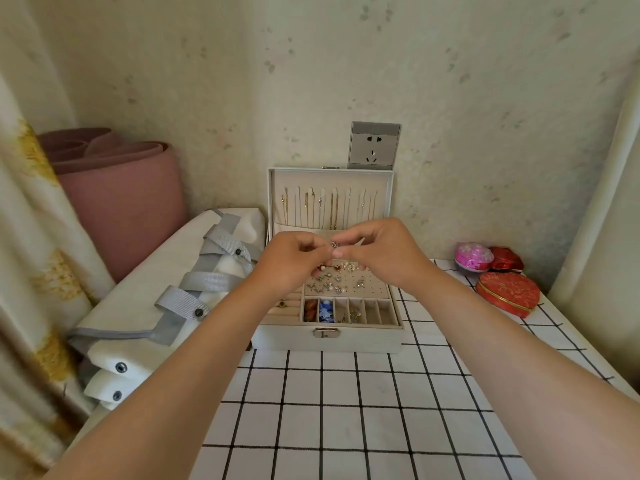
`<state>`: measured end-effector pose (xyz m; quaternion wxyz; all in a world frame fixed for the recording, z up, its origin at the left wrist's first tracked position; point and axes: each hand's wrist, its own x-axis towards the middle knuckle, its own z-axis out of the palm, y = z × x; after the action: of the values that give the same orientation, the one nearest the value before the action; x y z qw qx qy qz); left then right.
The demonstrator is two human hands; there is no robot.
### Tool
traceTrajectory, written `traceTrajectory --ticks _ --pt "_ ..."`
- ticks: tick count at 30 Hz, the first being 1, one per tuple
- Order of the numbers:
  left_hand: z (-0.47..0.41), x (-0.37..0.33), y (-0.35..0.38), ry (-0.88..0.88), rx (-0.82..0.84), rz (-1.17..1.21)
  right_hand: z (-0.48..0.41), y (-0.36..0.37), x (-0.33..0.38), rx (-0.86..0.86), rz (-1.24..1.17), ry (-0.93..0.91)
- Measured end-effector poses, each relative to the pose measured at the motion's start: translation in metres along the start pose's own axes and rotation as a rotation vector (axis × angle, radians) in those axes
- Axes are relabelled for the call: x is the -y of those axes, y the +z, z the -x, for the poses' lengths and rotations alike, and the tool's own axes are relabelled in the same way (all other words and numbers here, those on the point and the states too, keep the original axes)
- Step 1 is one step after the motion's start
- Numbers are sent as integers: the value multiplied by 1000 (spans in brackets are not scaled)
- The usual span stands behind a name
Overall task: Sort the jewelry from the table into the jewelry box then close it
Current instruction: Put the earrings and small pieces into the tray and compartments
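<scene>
Against flowered wallpaper [450, 98], the grid-lined tabletop [346, 410] carries the open jewelry box [327, 339] at my twelve o'clock. My left hand [294, 263] and right hand [379, 252] meet above its perforated earring panel [369, 289], fingertips curled in and pinching one small stud earring [335, 244] between them. I'd lower it straight into a bare hole toward the panel's three o'clock side, clear of the seated studs [325, 283].

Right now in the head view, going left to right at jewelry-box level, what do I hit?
floral curtain → rolled pink mat → white canvas bag with grey straps → open jewelry box → pink round container → red heart-shaped box
</scene>
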<state>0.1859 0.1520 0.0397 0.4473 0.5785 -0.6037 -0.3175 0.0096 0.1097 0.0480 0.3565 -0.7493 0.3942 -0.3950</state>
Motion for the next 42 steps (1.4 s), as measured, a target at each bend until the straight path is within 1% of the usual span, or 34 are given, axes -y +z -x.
traceTrajectory --ticks 3,5,7,10,14,17,19,26,30,33,36,40,42 --pt "-5 3 0 55 37 -104 -7 -1 -10 -56 40 17" --pt "-7 10 2 84 35 -236 -11 -2 -21 -119 109 52" --pt "-7 21 4 149 37 -442 -14 -3 -34 -146 240 91" --pt "-6 40 11 264 116 -654 -13 -1 -44 -94 494 137" --pt "-7 50 20 389 159 -765 -15 9 -43 -44 707 99" --pt "-6 54 24 395 190 -768 -18 15 -43 34 880 43" --pt "-6 57 26 393 200 -784 -20 18 -44 75 947 8" --pt "-9 59 26 388 190 -780 -20 19 -46 89 984 -58" --pt "-9 59 26 391 194 -784 -20 12 -46 193 939 -45" --pt "-8 59 26 401 197 -790 -21 5 -43 236 861 -20" --pt "-7 57 26 399 190 -786 -20 -4 -40 187 687 42" --pt "-8 52 20 404 89 -828 -13 -17 -39 246 649 116" --pt "-8 49 15 388 65 -784 -5 -19 -38 280 642 140"
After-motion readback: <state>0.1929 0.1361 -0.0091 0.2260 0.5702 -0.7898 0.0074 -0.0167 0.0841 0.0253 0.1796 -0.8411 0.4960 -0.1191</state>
